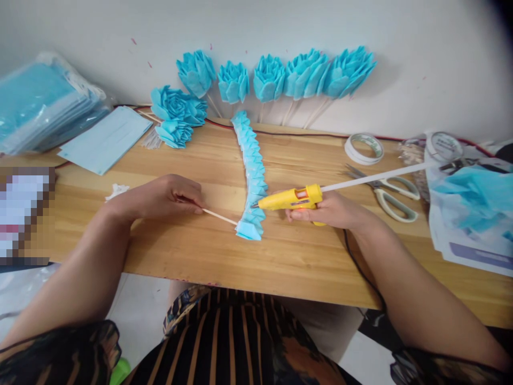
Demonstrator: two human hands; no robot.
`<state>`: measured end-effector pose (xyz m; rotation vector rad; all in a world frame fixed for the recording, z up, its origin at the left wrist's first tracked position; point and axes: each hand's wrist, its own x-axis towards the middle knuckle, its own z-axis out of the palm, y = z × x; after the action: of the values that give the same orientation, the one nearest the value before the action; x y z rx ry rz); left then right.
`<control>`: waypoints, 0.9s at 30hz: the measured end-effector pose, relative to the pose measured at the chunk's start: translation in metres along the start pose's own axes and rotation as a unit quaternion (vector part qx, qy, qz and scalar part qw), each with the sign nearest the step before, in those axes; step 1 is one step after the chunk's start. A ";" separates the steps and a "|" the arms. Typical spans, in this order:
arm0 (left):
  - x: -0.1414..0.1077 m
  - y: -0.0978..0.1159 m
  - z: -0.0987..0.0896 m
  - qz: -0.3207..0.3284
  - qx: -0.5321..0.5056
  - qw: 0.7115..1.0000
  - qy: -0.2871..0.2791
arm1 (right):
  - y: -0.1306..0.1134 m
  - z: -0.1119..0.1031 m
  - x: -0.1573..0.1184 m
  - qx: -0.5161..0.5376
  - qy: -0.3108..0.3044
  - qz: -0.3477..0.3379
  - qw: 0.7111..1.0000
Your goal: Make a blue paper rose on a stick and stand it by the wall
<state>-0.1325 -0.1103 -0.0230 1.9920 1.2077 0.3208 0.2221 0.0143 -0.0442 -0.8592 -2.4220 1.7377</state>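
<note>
Pinching a stick [219, 216] in the left hand [172, 195], gripping a glue gun [289, 198] in the right hand [328, 208], over a blue strip [253, 160] on the bench [192, 256]: mostly unwound, with seemingly finished flowers [269, 77] behind.

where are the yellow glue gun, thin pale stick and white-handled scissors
Yellow plastic glue gun [285, 198]: head view, on its body.
Thin pale stick [219, 216]: head view, on its bare shaft.
White-handled metal scissors [377, 185]: head view, where blades meet handles.

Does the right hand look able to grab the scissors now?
Probably not straight away: the right hand holds the yellow glue gun, whose white glue stick crosses in front of the scissors. Otherwise they look uncovered.
</note>
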 end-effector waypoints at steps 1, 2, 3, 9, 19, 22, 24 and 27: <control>0.000 0.000 0.000 0.001 0.002 1.000 -0.001 | 0.000 0.000 0.000 0.005 -0.001 -0.001 1.000; 0.000 0.000 0.000 0.000 0.004 1.000 -0.003 | 0.000 0.000 0.000 0.009 -0.003 -0.002 1.000; 0.000 0.000 0.000 -0.001 0.005 1.000 -0.002 | 0.000 -0.001 0.000 0.011 -0.004 -0.003 1.000; 0.000 0.001 0.000 -0.007 0.001 1.000 0.000 | -0.003 -0.001 0.001 0.022 0.006 -0.014 1.000; -0.001 0.007 -0.001 -0.012 0.018 1.000 -0.011 | -0.004 -0.005 0.000 0.036 0.022 -0.043 0.998; -0.001 0.007 -0.001 -0.012 0.017 1.000 -0.009 | -0.004 -0.005 0.000 0.036 0.019 -0.038 0.998; -0.001 0.006 -0.001 -0.006 0.016 1.000 -0.008 | -0.004 -0.005 0.000 0.035 0.019 -0.029 0.999; -0.001 0.006 -0.001 -0.005 0.013 1.000 -0.006 | -0.005 -0.004 0.000 0.034 0.016 -0.027 0.999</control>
<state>-0.1297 -0.1119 -0.0182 2.0076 1.2204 0.2888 0.2214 0.0170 -0.0387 -0.7993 -2.3290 1.7626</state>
